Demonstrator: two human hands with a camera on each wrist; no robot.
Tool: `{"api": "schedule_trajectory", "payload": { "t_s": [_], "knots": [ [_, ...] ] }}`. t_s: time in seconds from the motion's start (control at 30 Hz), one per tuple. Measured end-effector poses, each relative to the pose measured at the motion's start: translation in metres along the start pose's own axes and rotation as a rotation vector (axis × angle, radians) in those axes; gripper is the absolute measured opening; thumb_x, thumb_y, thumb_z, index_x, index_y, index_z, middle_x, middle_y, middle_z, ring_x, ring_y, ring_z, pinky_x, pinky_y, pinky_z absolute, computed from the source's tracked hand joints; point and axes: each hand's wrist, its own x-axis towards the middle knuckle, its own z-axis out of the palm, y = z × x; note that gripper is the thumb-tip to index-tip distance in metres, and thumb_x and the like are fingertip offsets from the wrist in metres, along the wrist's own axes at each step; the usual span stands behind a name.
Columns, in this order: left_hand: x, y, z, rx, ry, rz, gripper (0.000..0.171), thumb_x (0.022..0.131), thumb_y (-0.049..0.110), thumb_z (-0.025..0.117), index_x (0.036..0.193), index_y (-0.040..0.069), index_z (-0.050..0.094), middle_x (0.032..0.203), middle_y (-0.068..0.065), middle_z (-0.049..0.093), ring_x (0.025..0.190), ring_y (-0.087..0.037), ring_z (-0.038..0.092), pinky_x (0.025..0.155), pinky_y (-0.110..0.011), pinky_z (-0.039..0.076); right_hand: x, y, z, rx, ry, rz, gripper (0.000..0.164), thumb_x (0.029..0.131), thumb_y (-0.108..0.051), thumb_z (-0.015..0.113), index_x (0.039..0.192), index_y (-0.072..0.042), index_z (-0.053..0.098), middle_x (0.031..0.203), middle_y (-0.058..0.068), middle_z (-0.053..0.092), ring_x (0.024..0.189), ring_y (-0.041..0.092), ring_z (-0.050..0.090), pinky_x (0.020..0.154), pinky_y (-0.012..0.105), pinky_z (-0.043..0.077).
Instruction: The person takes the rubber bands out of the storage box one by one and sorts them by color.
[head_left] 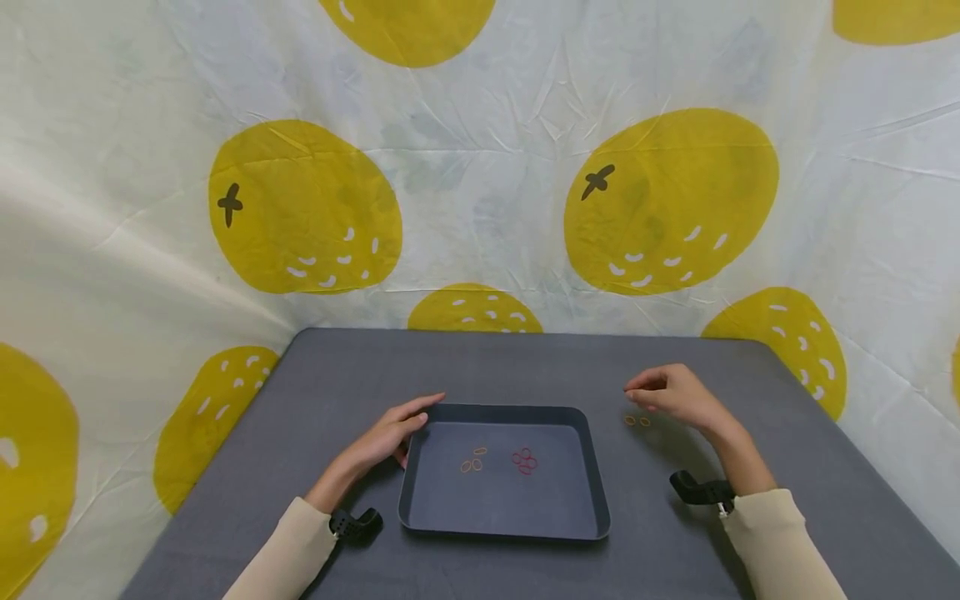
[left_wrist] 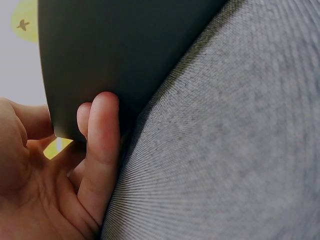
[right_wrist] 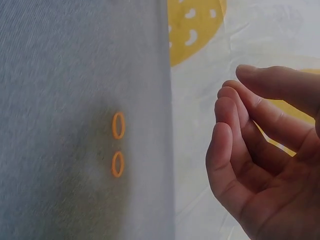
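A dark, shallow rectangular tray (head_left: 510, 525) lies on the table. My left hand (head_left: 386, 433) grips its far left corner, the thumb at the rim and fingertips (left_wrist: 103, 115) against the outer wall in the left wrist view. Inside lie three small orange rubber bands (head_left: 477, 465) and, to their right, a cluster of several red rubber bands (head_left: 528, 459). My right hand (head_left: 675, 396) hovers beyond the tray's right side, fingers loosely bent and thumb close to the index fingertip, nothing visible between them. Below it, two orange rubber bands (right_wrist: 118, 125) lie on the table.
The grey table (head_left: 315, 367) reaches back to a white cloth (head_left: 480, 208) printed with large yellow fruit. Black straps with dark devices (head_left: 701, 489) sit on both wrists, by the cuffs of light sleeves.
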Motion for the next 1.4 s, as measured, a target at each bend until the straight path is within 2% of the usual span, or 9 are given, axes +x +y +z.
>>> {"api": "schedule_trajectory", "payload": {
  "t_s": [0.3, 0.53, 0.6, 0.73, 0.87, 0.97, 1.1, 1.2, 1.4],
  "knots": [
    [0.0, 0.003, -0.001, 0.003, 0.013, -0.019, 0.046, 0.114, 0.03, 0.041, 0.16, 0.033, 0.041, 0.143, -0.021, 0.056, 0.051, -0.017, 0.055, 0.051, -0.037, 0.057, 0.004, -0.015, 0.004, 0.0, -0.013, -0.023, 0.033, 0.1, -0.024, 0.07, 0.119, 0.004, 0.074, 0.111, 0.018, 0.076, 0.088, 0.026, 0.072, 0.076, 0.037, 0.061],
    [0.002, 0.003, 0.0, 0.008, 0.008, -0.015, 0.047, 0.114, 0.028, 0.041, 0.16, 0.033, 0.04, 0.114, -0.023, 0.064, 0.05, -0.017, 0.055, 0.051, -0.037, 0.057, 0.006, -0.02, 0.008, -0.014, -0.021, -0.065, 0.027, 0.1, -0.024, 0.069, 0.116, -0.003, 0.076, 0.111, 0.019, 0.075, 0.088, 0.024, 0.072, 0.075, 0.038, 0.061],
    [0.002, 0.003, 0.0, 0.009, 0.009, -0.012, 0.047, 0.113, 0.027, 0.041, 0.16, 0.032, 0.04, 0.116, -0.021, 0.065, 0.05, -0.018, 0.055, 0.05, -0.037, 0.057, 0.006, -0.023, 0.009, -0.007, -0.028, -0.079, 0.027, 0.101, -0.024, 0.069, 0.116, -0.003, 0.075, 0.11, 0.019, 0.075, 0.089, 0.027, 0.072, 0.075, 0.038, 0.061],
    [0.001, 0.002, 0.0, 0.009, 0.007, -0.017, 0.047, 0.114, 0.026, 0.041, 0.161, 0.031, 0.039, 0.101, -0.017, 0.066, 0.05, -0.017, 0.055, 0.05, -0.037, 0.057, 0.007, -0.032, 0.013, 0.008, -0.031, -0.094, 0.026, 0.1, -0.024, 0.069, 0.116, -0.004, 0.076, 0.102, 0.013, 0.076, 0.083, 0.02, 0.07, 0.069, 0.031, 0.058],
    [0.001, 0.002, 0.0, 0.004, 0.009, -0.02, 0.047, 0.114, 0.027, 0.041, 0.161, 0.031, 0.039, 0.093, -0.016, 0.064, 0.05, -0.018, 0.055, 0.05, -0.037, 0.057, 0.009, -0.039, 0.017, 0.002, -0.021, -0.109, 0.023, 0.1, -0.024, 0.069, 0.114, -0.006, 0.076, 0.098, 0.006, 0.076, 0.076, 0.011, 0.065, 0.067, 0.033, 0.057],
    [0.0, 0.001, 0.0, 0.002, 0.014, -0.013, 0.047, 0.113, 0.029, 0.042, 0.16, 0.032, 0.041, 0.121, -0.022, 0.064, 0.05, -0.018, 0.055, 0.05, -0.038, 0.057, 0.013, -0.042, 0.021, -0.009, -0.022, -0.114, 0.022, 0.1, -0.025, 0.07, 0.112, -0.007, 0.076, 0.098, 0.006, 0.076, 0.077, 0.013, 0.065, 0.07, 0.036, 0.058],
    [-0.001, 0.0, 0.0, -0.001, 0.015, -0.013, 0.046, 0.113, 0.03, 0.042, 0.159, 0.034, 0.041, 0.145, -0.02, 0.054, 0.051, -0.017, 0.055, 0.051, -0.038, 0.057, 0.017, -0.047, 0.025, -0.016, -0.029, -0.125, 0.021, 0.1, -0.025, 0.07, 0.11, -0.008, 0.077, 0.097, 0.005, 0.076, 0.079, 0.015, 0.066, 0.071, 0.036, 0.058],
    [0.0, 0.001, 0.0, -0.003, 0.017, -0.011, 0.046, 0.113, 0.031, 0.042, 0.159, 0.034, 0.041, 0.148, -0.019, 0.052, 0.052, -0.017, 0.055, 0.051, -0.037, 0.057, 0.019, -0.052, 0.026, -0.02, -0.037, -0.133, 0.021, 0.1, -0.026, 0.07, 0.11, -0.009, 0.077, 0.096, 0.004, 0.075, 0.079, 0.015, 0.066, 0.07, 0.037, 0.058],
    [0.002, 0.002, 0.0, 0.0, 0.016, -0.014, 0.047, 0.113, 0.029, 0.041, 0.16, 0.033, 0.041, 0.135, -0.022, 0.059, 0.05, -0.017, 0.054, 0.05, -0.037, 0.056, 0.023, -0.059, 0.029, -0.023, -0.055, -0.145, 0.018, 0.1, -0.024, 0.07, 0.111, -0.011, 0.077, 0.095, 0.002, 0.076, 0.08, 0.017, 0.067, 0.07, 0.035, 0.058]
  ]
}}
